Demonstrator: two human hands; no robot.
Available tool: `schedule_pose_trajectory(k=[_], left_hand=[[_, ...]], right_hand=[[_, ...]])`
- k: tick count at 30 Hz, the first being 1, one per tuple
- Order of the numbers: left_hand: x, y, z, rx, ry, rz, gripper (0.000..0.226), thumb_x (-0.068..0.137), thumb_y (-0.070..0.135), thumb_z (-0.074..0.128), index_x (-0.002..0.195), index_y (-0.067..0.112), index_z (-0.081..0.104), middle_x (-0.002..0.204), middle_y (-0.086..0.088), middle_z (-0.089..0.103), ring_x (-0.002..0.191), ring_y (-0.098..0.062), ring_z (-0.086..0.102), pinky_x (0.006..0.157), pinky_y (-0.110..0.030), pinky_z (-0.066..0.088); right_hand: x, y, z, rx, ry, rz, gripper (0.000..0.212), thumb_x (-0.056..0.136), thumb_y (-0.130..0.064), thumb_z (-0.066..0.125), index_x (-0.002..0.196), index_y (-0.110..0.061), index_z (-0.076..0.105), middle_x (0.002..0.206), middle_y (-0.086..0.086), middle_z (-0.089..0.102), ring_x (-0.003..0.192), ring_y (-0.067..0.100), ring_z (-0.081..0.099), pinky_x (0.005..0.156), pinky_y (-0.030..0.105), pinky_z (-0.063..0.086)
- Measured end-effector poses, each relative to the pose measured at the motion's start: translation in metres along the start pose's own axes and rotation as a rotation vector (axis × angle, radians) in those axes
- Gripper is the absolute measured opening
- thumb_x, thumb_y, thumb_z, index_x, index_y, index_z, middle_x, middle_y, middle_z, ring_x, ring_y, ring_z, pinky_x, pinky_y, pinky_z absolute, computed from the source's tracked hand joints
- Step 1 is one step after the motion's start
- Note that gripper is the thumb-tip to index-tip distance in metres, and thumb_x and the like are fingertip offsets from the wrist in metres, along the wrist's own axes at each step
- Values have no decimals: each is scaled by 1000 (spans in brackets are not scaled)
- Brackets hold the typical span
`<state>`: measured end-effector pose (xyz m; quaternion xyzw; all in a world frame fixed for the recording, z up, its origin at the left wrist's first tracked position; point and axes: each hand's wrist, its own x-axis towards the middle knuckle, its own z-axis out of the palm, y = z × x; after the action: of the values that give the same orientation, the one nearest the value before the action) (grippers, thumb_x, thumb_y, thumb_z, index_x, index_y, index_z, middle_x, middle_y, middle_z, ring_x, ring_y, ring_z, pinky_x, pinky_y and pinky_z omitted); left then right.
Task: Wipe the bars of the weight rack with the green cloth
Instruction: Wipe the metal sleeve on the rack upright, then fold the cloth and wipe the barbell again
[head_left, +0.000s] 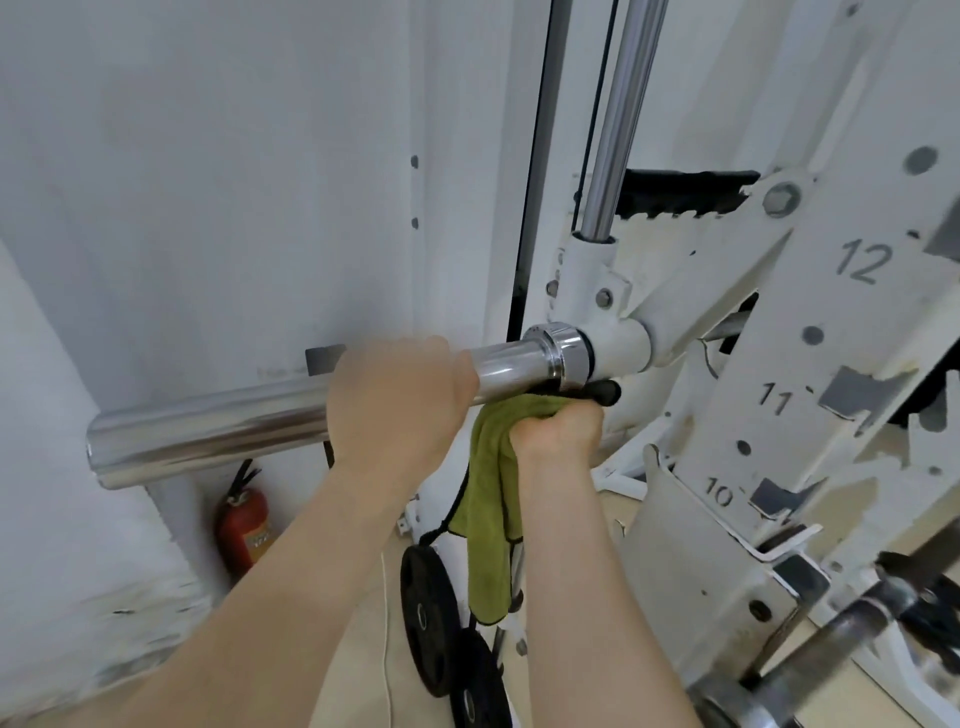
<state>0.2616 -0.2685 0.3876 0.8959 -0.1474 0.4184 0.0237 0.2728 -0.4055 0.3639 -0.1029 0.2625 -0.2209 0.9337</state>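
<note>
Weight rack (769, 332), white with numbered uprights, stands right of the horizontal chrome bar (208, 431), taken here as landmark. The bar's long axis runs from its free end at lower left, up and right, to the collar (563, 353) where it joins the rack. A second chrome bar (618, 119) rises steeply above the collar. My left hand (400, 400) wraps over the horizontal bar at mid-length, fingers curled round it. My right hand (558, 431) is fisted just beneath the bar, nearer the collar, clutching the green cloth (491, 499). The cloth's bunched top appears to touch the bar's underside and its tail hangs down. In my judgement, the next stroke must follow the axis, and my left hand blocks travel toward the free end.
</note>
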Motion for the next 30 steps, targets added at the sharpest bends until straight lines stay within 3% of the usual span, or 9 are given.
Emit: schedule_pose_trajectory(k=[5, 9, 12, 15, 19, 22, 24, 27, 30], left_hand=[[3, 1, -4, 28, -49, 7, 41, 97, 40, 33, 68, 17, 52, 59, -4, 55, 57, -22, 34, 60, -33, 23], [4, 0, -6, 26, -59, 8, 41, 97, 39, 30, 64, 19, 44, 55, -3, 52, 53, -24, 42, 58, -32, 22], [5, -1, -5, 10, -57, 3, 41, 96, 38, 23, 63, 18, 34, 51, 0, 33, 49, -22, 28, 55, -33, 18], [5, -2, -5, 1, -68, 13, 41, 99, 37, 23, 64, 19, 34, 54, 1, 33, 52, -23, 29, 55, -33, 19], [4, -4, -4, -11, -91, 26, 42, 99, 39, 22, 67, 19, 39, 57, 0, 43, 54, -23, 36, 56, -33, 24], [3, -4, -6, -30, -108, 14, 47, 101, 39, 22, 73, 16, 52, 65, -2, 55, 60, -25, 44, 59, -33, 29], [-3, -4, -8, -68, -124, 19, 45, 99, 40, 24, 93, 20, 63, 90, -2, 65, 84, -25, 56, 72, -38, 37], [-23, 10, -29, -508, -149, -45, 41, 95, 46, 32, 115, 32, 64, 127, 5, 56, 120, -17, 47, 100, -41, 34], [-55, 44, -66, -1442, -577, -248, 38, 96, 53, 42, 121, 29, 60, 118, 16, 64, 114, -3, 56, 95, -25, 45]], right_hand=[[-7, 30, 10, 204, -425, 218, 32, 88, -33, 46, 108, -13, 61, 105, 9, 66, 105, 32, 62, 96, 50, 43], [-7, 31, 10, 238, -499, 285, 40, 86, -30, 49, 122, -16, 58, 116, 8, 66, 104, 29, 65, 87, 49, 50], [-20, 22, -1, 83, -415, 262, 26, 87, -21, 50, 102, -8, 67, 90, 12, 71, 87, 28, 66, 77, 41, 54], [-36, 12, -12, -18, -326, 265, 41, 100, -21, 37, 82, -5, 70, 79, 16, 69, 82, 29, 60, 75, 37, 48], [-44, 0, -20, -153, -221, 195, 27, 98, -18, 45, 112, -2, 62, 92, 15, 64, 80, 26, 62, 75, 37, 52], [-57, -14, -25, -398, -204, 45, 21, 99, -17, 47, 100, -4, 63, 85, 13, 64, 73, 25, 63, 71, 38, 52], [-75, -31, -22, -517, -309, -63, 23, 100, -13, 44, 95, -4, 65, 88, 15, 64, 76, 24, 63, 77, 40, 53], [-100, -55, 0, -498, -510, -195, 26, 102, -11, 40, 105, -3, 65, 100, 18, 67, 84, 26, 63, 81, 38, 54], [-118, -66, 20, -483, -590, -233, 26, 102, -9, 41, 114, -6, 64, 105, 17, 68, 87, 23, 65, 81, 34, 56]])
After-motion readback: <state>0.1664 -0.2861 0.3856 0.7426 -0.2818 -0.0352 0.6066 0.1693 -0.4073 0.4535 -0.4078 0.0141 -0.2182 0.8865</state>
